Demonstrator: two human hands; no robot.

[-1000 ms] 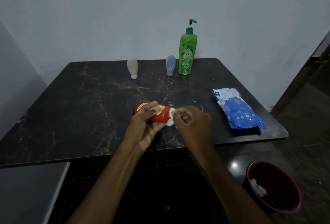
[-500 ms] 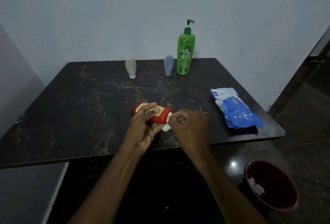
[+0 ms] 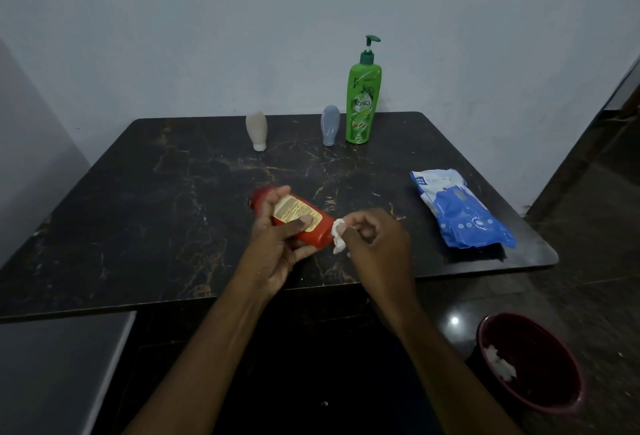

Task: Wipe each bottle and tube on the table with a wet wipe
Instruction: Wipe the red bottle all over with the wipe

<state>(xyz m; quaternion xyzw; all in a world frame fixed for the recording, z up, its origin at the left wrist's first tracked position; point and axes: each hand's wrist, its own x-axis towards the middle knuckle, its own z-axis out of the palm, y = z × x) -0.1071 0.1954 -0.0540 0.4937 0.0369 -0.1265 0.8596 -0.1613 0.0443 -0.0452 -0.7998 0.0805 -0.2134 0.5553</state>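
Head view: the left hand (image 3: 277,240) grips a red bottle (image 3: 311,232), thumb laid across its yellow label and fingers curled round the far side. The bottle lies tilted near the horizontal over the front middle of the table (image 3: 145,212). Its long axis runs from far-left to near-right, its rounded end points away to the left and its label faces up. Whether it touches the tabletop cannot be told. At the bottle's near-right end the right hand (image 3: 377,244) pinches a bunched white wet wipe (image 3: 338,233) in curled fingers, the wipe touching that end. Further right on the table lies a blue and white wipes pack (image 3: 460,209), near the right edge. Along the back edge stand a beige tube (image 3: 256,129) on its cap, a grey-blue tube (image 3: 330,124) also on its cap, and just beside that an upright green pump bottle (image 3: 363,102). The tabletop is dark marble-patterned stone with pale veins, set against a plain pale wall (image 3: 207,36). On the dark glossy floor (image 3: 588,278) at the lower right sits a dark red bin (image 3: 554,396) with white scraps inside.
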